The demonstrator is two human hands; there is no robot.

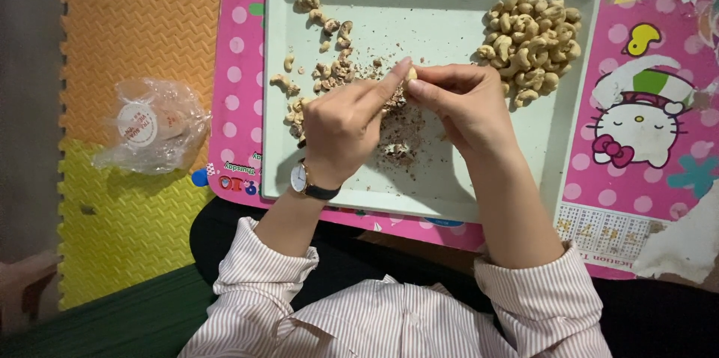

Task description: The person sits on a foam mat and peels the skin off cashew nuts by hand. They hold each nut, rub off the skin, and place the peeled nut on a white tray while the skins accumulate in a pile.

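- A single cashew (410,76) is being pinched over the middle of the pale green tray (554,141), where both hands are meeting — mostly hidden by fingertips.
- The left hand (341,129) is curling loosely, its forefinger stretching out to press on the nut; the right hand (464,103) is gripping it between thumb and fingers.
- Brown skin flakes (401,144) are gathering beneath the hands; a harder scrape could be snapping the nut or flicking flakes over the rim.
- The heap of cashews (532,43) at the tray's right is sitting near the wall — a nudge from the right wrist could be spilling some.
- Scattered cashews (322,73) are lying at the left.
- The tray is resting on a pink dotted cartoon table (644,126) bearing a small printed grid at its lower right.
- A crumpled clear bag (153,129) with a round white label is lying on the foam mat (127,43), well apart.
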